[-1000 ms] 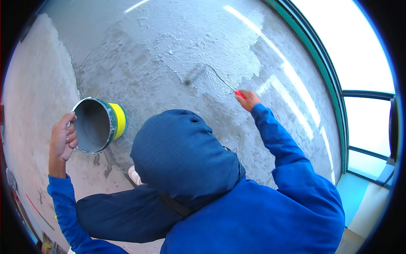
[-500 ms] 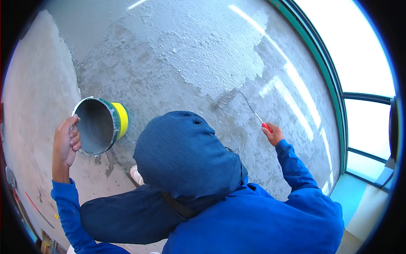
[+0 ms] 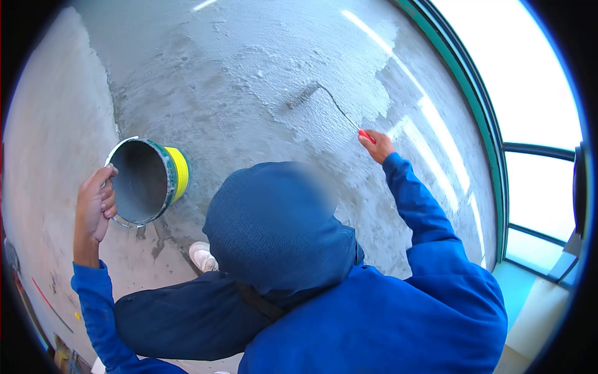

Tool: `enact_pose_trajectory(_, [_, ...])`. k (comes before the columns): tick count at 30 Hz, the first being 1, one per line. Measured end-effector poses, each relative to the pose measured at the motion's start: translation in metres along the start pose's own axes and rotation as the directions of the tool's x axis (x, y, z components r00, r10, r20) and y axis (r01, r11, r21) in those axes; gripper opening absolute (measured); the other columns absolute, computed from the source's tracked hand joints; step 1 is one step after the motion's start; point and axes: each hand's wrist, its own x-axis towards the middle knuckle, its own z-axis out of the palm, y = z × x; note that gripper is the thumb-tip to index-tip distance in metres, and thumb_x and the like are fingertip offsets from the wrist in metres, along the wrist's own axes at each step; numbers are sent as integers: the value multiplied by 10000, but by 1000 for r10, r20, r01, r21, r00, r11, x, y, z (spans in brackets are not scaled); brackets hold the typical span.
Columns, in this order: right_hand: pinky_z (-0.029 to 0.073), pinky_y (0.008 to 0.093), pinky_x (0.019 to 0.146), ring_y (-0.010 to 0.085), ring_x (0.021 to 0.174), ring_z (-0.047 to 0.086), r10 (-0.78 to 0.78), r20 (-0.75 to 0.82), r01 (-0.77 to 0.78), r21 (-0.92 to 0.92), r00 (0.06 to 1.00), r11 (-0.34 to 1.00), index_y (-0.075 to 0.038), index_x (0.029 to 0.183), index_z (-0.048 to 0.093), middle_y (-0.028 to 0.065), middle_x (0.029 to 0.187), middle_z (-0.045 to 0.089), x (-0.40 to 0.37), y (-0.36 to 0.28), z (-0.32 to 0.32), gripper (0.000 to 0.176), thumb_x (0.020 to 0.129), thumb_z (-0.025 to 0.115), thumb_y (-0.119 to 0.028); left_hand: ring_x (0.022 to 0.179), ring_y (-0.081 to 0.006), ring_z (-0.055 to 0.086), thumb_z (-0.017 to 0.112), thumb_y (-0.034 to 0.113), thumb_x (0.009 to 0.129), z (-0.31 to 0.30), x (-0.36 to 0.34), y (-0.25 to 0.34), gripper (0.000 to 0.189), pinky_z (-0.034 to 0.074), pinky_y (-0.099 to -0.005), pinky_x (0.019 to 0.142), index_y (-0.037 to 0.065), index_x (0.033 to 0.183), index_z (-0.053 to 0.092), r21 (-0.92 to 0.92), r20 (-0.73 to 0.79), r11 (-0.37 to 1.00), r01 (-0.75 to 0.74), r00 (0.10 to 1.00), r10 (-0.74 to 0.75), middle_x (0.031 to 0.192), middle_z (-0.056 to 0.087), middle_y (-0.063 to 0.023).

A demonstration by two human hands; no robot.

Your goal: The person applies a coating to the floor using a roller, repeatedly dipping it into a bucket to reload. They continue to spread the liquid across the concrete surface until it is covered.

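Left hand [image 3: 96, 202]: grip holding round green bucket [image 3: 178, 174], 1 yellow ribbed band. Right hand [image 3: 378, 147]: grip wrapped round paint roller [image 3: 303, 95], red handle, cylindrical head on rough, wet-looking grey floor [image 3: 212, 118].

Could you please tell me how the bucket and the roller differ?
Shape: the bucket is a wide, open-mouthed vessel, while the roller is slender, with a bent metal rod.
Colour: the bucket is green and yellow outside; the roller has a red handle.
Hold: the bucket is in the left hand, the roller in the right hand.
Shared: both show grey, inside the bucket and on the roller's head.
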Motion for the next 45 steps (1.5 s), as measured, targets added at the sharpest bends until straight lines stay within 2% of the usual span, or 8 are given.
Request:
enact_pose_trajectory(9, [487, 376, 764, 312, 849, 650, 178, 135, -182, 14, 975, 983, -52, 1096, 625, 198, 912, 652, -81, 9, -8, 370, 855, 590, -331, 384, 11, 254, 572, 273, 894, 0, 6, 1, 223, 221, -172, 337, 54, 911, 536, -8, 6, 1000, -10, 1000, 10, 537, 281, 96])
enact_pose_trajectory(14, [488, 416, 779, 380, 877, 626, -99, 30, 99, -15, 995, 995, -57, 1086, 629, 217, 943, 646, 15, -38, 39, 373, 858, 565, -345, 388, 10, 255, 569, 253, 889, -2, 3, 1, 205, 221, -172, 337, 52, 918, 540, -11, 8, 1000, -5, 1000, 5, 545, 293, 97])
enact_pose_trajectory(31, [475, 451, 819, 409, 904, 612, -211, -22, 208, -102, 977, 973, -70, 971, 678, 231, 938, 645, 357, -282, 123, 371, 805, 566, -382, 382, 8, 260, 558, 228, 908, -19, 18, 3, 184, 202, -175, 340, 45, 902, 546, -87, -45, 994, 71, 996, -75, 534, 320, 90])
enact_pose_trajectory(34, [508, 424, 714, 343, 761, 652, -333, -51, 320, -174, 942, 931, -65, 938, 684, 192, 816, 667, 407, -320, 125, 361, 800, 583, -384, 387, 12, 258, 555, 192, 912, -22, 22, 4, 159, 184, -180, 355, 35, 887, 553, -141, -59, 987, 80, 994, -89, 519, 324, 98])
enact_pose_trajectory(37, [456, 352, 450, 144, 478, 566, -135, 108, 140, -32, 985, 990, -66, 858, 683, 45, 532, 545, 445, -359, 115, 323, 822, 601, -376, 372, 1, 256, 549, 224, 913, -27, 25, 2, 179, 205, -178, 334, 47, 885, 541, -133, -49, 986, 97, 993, -104, 537, 325, 82])
enact_pose_trajectory(39, [479, 404, 706, 294, 759, 611, -248, 197, 283, -170, 948, 944, -47, 900, 688, 151, 794, 625, 475, -373, 122, 380, 823, 511, -375, 372, 1, 251, 543, 224, 918, -30, 27, -1, 179, 198, -181, 333, 49, 883, 540, -159, -28, 984, 86, 995, -92, 536, 323, 80])
enact_pose_trajectory(42, [494, 421, 652, 315, 705, 642, -392, 267, 474, -449, 880, 758, -48, 845, 688, 167, 734, 645, 504, -383, 136, 369, 826, 500, -365, 374, 2, 247, 540, 229, 920, -34, 28, -2, 181, 191, -181, 335, 52, 884, 539, -171, -22, 982, 84, 996, -89, 535, 317, 82])
enact_pose_trajectory(45, [496, 445, 663, 353, 712, 638, -466, 56, 441, -438, 883, 783, -39, 801, 678, 196, 735, 643, 491, -371, 146, 371, 817, 496, -361, 379, 4, 244, 537, 233, 922, -35, 27, -5, 181, 186, -180, 340, 55, 887, 539, -163, -30, 982, 95, 994, -102, 534, 309, 88])
